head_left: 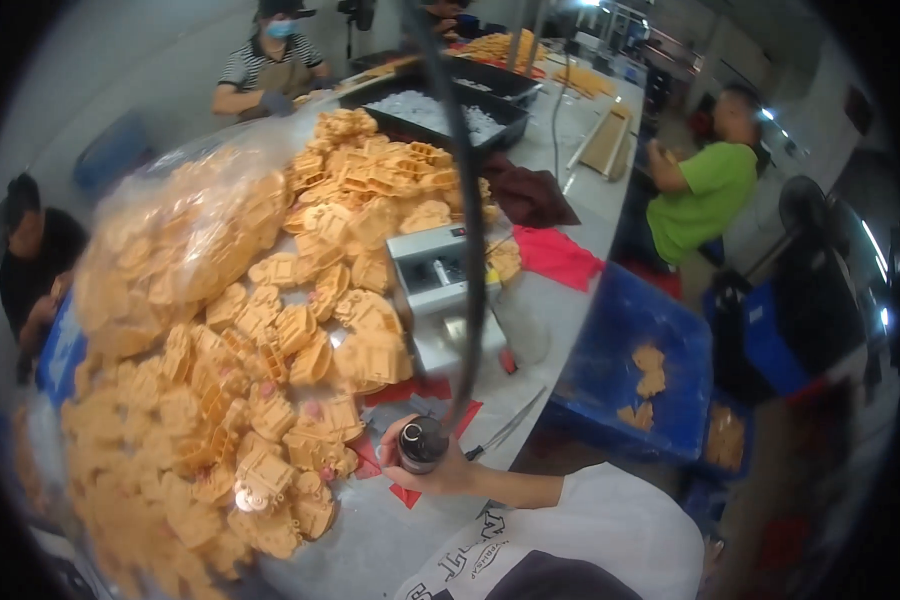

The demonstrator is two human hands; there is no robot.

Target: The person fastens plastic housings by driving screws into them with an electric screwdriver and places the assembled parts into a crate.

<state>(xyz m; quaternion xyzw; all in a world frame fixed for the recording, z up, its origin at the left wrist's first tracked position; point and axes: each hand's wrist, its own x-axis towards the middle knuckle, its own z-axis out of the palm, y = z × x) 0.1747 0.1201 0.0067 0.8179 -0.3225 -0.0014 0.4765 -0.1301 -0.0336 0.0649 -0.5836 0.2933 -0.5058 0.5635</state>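
My right hand (425,474) is wrapped round a black cylindrical electric screwdriver (423,442). It stands upright with its round top and a metal ring facing up; the lower end is hidden. A thick black cord (467,200) hangs down toward it. Beneath the hand lie red and grey cloth pieces (458,413). Left of the hand, tan-orange molded plastic parts (270,410) spread over the table in a heap, some with pinkish spots. Just beyond is a grey metal box-shaped device (432,272), perhaps a screw feeder. My left hand is not in view.
A clear plastic bag (185,230) of parts lies at the left. Beyond stands a black tray (440,110) of whitish pieces. Red cloth (558,257) and dark cloth (530,193) lie by the table's right edge, above a blue bin (635,360). Several people sit around.
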